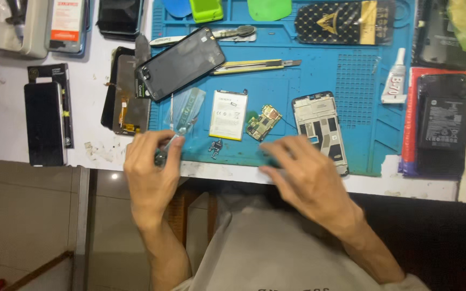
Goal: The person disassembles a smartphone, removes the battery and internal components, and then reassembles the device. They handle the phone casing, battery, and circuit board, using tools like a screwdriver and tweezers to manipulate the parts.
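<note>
My left hand (149, 167) hovers at the near left edge of the blue work mat (351, 75), fingers closed on a thin metal tool (175, 139) beside a small clear bag (187, 108). My right hand (303, 170) lies at the mat's front edge with fingers spread, next to a bare phone frame (319, 126). Between the hands lie a white phone battery (228, 114), a green circuit board (263, 123) and a small metal part (215, 146). A dark phone back cover (182, 63) rests tilted above them.
A yellow utility knife (254, 66), tweezers (227, 34), green plastic picks (268, 8) and a glue tube (395, 78) lie on the mat. A detached screen (128, 102) and a black phone (44, 124) sit to the left, another phone on a red box (442, 116) to the right.
</note>
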